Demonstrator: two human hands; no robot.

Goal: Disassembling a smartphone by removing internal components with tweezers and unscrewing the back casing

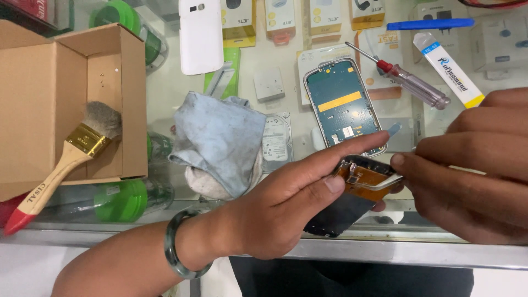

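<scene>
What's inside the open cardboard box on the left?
The cardboard box holds a paintbrush with a gold ferrule; its red handle tip sticks out over the edge. Nothing else shows inside.

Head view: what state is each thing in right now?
Screen module: held in left hand, orange flex side up.
Right hand: pinching the module's edge.
Phone body: opened, circuit board exposed.
Cardboard box: open.
Brush: lying in the box.
Cloth: crumpled.
Screwdriver: lying flat.

Bare glass lies between cloth (pixel 220 140) and circuit board (pixel 344 104); cardboard box (pixel 66 99) blocks leftward.
</scene>
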